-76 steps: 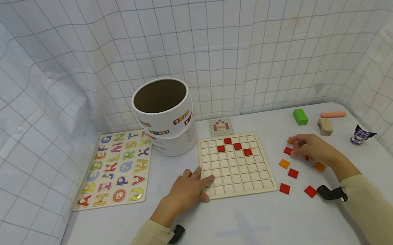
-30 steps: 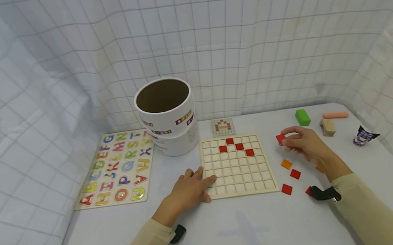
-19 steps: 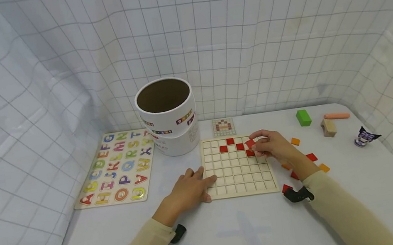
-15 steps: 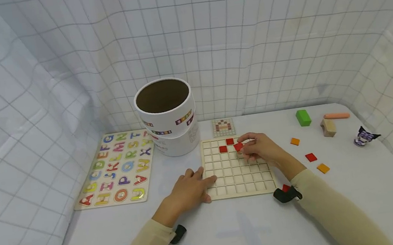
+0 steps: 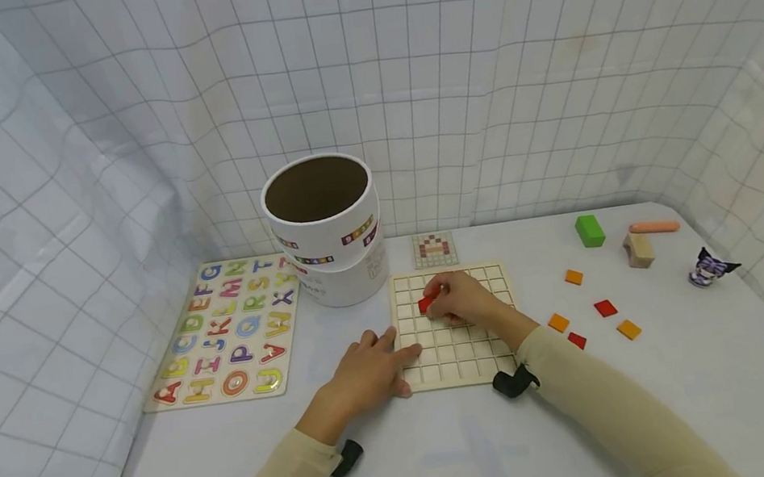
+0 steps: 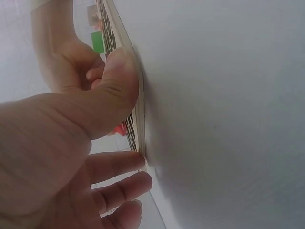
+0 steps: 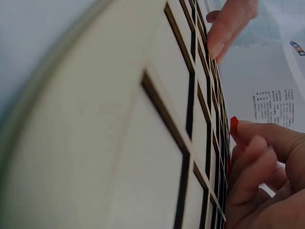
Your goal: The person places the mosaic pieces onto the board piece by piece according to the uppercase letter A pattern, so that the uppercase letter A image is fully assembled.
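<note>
A wooden grid board (image 5: 457, 355) lies on the table in the head view. Over its upper left squares, my right hand (image 5: 462, 299) pinches a red square tile (image 5: 425, 305) between thumb and finger. The right wrist view shows that tile (image 7: 234, 124) tilted, close to the grid. My left hand (image 5: 369, 369) rests at the board's left edge with fingers spread, one digit lying over the squares. In the left wrist view, the left thumb (image 6: 116, 81) presses on the board's rim. The tiles set in the board's upper rows are hidden behind my right hand.
Loose orange tiles (image 5: 574, 277) and red tiles (image 5: 606, 308) lie right of the board. Behind it sits a small pattern card (image 5: 434, 250). A white bucket (image 5: 328, 262) and an alphabet board (image 5: 219, 335) stand left. A green block (image 5: 589, 230) lies far right.
My right hand picked up a red tile from the right of the board and carried it left over the upper grid. The left hand stayed at the board's edge.
</note>
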Demonstrator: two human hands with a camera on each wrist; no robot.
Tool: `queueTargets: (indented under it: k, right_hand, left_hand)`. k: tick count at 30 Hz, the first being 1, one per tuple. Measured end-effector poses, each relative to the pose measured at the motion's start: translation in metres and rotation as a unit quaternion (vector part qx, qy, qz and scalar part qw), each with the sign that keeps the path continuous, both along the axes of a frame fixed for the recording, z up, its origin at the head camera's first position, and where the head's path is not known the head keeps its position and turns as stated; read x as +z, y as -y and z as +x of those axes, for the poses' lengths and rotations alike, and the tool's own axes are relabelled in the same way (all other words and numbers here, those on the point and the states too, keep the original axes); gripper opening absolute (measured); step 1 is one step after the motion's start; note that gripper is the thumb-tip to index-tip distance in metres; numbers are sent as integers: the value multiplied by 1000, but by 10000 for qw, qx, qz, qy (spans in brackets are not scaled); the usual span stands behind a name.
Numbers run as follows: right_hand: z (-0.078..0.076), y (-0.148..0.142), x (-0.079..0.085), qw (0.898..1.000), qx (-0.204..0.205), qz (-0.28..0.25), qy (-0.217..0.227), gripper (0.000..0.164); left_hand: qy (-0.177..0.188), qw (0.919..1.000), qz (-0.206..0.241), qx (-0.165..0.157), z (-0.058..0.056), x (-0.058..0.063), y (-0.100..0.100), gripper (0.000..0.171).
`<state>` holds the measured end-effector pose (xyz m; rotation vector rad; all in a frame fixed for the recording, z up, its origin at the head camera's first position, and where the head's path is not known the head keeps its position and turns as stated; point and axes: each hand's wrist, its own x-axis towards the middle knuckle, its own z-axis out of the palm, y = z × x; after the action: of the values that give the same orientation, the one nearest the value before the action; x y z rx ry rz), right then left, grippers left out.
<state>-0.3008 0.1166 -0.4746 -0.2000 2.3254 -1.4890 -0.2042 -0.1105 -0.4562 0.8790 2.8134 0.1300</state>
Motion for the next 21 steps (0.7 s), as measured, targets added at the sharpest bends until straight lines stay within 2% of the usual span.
queueTargets:
  k: [4, 6, 11, 21]
  right_hand:
    - [-1, 10, -1, 9908, -20, 1137, -735, 27]
    - [-2, 13, -2, 9856, -15, 1452, -870, 27]
    - [-1, 17, 0, 9809, 69, 1707, -931, 27]
    - [2, 18, 3, 9812, 82, 1645, -1007, 28]
  left_hand:
    - [-37, 10000, -11, -15, 0, 0, 0, 65]
    - [-58, 10000, -32, -15, 0, 0, 0, 66]
    - [-88, 9999, -53, -26, 1, 0, 0, 65]
    - [-196, 9997, -55, -110, 0, -1, 1, 64]
